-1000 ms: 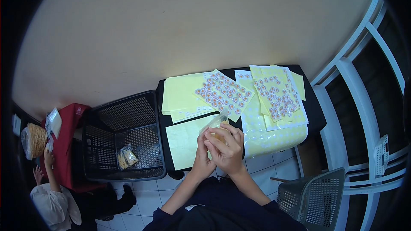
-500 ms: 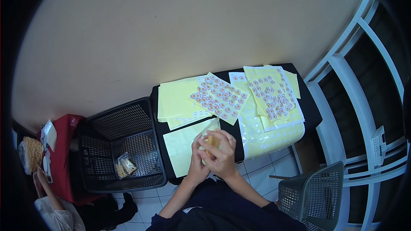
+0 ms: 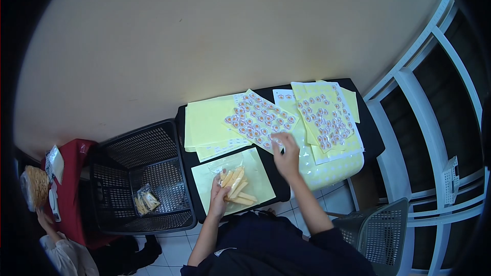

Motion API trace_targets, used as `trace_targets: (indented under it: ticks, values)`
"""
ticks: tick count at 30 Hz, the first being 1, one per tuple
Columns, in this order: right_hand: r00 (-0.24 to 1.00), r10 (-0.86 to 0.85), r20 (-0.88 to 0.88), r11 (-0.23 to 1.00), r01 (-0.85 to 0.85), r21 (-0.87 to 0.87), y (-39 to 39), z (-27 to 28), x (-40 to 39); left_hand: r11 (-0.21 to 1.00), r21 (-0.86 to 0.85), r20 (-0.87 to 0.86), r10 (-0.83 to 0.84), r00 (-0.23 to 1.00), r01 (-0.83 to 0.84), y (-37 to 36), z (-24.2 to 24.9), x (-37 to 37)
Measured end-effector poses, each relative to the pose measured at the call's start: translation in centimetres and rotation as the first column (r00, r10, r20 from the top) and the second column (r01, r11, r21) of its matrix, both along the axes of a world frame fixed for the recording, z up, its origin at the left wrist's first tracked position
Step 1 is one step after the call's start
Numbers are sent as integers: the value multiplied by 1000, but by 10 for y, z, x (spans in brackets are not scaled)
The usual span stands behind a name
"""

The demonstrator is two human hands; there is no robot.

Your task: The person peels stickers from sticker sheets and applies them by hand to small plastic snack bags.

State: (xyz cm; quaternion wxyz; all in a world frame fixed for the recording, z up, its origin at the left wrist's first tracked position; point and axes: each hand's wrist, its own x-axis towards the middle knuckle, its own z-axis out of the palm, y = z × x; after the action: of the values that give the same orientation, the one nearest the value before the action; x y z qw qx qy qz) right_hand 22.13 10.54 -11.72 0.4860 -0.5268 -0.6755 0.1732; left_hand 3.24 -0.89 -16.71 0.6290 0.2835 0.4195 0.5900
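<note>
My left hand [image 3: 219, 198] is closed around the side of a clear plastic bag [image 3: 231, 166] of pale yellow snack sticks [image 3: 236, 185]. The bag is over a plain yellow sheet [image 3: 260, 174] at the near edge of the black-covered table. My right hand [image 3: 287, 156] is over the right corner of a yellow sticker sheet [image 3: 261, 117] with rows of round orange-centred stickers. Its thumb and index finger are curved, with a gap between the tips. No sticker can be made out between them.
Left of the table stands a black plastic basket [image 3: 186, 174] with small snack packs [image 3: 146, 200] inside. More sticker sheets [image 3: 327, 117] lie at right, and yellow sheets [image 3: 212, 122] at left. A grey basket [image 3: 383, 235] is at lower right. Another person's hand [image 3: 47, 222] is by a red-covered table [image 3: 69, 194].
My hands were together around the pack. Now my right hand has moved right and up to the sticker sheet, while my left holds the bag lower over the yellow sheet.
</note>
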Motion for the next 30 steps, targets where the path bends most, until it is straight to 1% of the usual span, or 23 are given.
trace_targets:
  ticks: [1, 2, 3, 4, 6, 7, 9, 10, 12, 13, 15, 21, 25, 27, 30]
  values:
    - [987, 33, 155, 997, -43, 60, 42, -9, 17, 998, -51, 111, -18, 994, 24, 2, -12, -7]
    - [959, 28, 281, 996, -50, 71, 58, -4, 20, 994, -96, 221, -32, 975, 54, 3, -18, -11]
    - [934, 67, 350, 996, -86, 39, 76, -7, 24, 989, -141, 254, -12, 967, 49, 2, -14, -11]
    - [934, 68, 351, 995, -88, 42, 91, -12, 26, 989, -138, 255, -10, 967, 46, 3, -13, -12]
    - [816, 212, 538, 968, -250, -1, 113, -18, 25, 986, -158, 318, -7, 948, 60, 3, -13, -15]
    - [815, 214, 538, 967, -253, -1, 121, -20, 24, 982, -181, 315, 7, 949, 52, 2, -7, -13]
    - [644, 290, 708, 936, -345, -69, 131, -22, 22, 986, -159, 320, 0, 947, 54, 3, -10, -13]
    - [642, 293, 709, 935, -349, -71, 135, -22, 21, 989, -138, 324, -10, 946, 58, 3, -12, -13]
    - [531, 345, 774, 911, -386, -142, 141, -22, 20, 989, -137, 329, -13, 944, 61, 2, -12, -14]
    - [529, 347, 775, 910, -390, -141, 143, -22, 20, 989, -132, 333, -20, 943, 67, 3, -12, -14]
    - [483, 362, 797, 902, -396, -170, 145, -20, 20, 990, -128, 329, -16, 944, 61, 3, -12, -14]
    - [498, 358, 790, 904, -396, -160, 148, -20, 23, 989, -136, 339, -17, 941, 67, 4, -8, -14]
    - [496, 374, 784, 902, -391, -183, 147, -20, 22, 989, -130, 337, -23, 941, 70, 4, -10, -14]
    - [459, 415, 786, 884, -407, -229, 147, -16, 23, 989, -132, 336, -21, 942, 69, 5, -9, -14]
    - [495, 447, 745, 875, -415, -249, 146, -19, 24, 989, -127, 337, -23, 941, 69, 4, -10, -14]
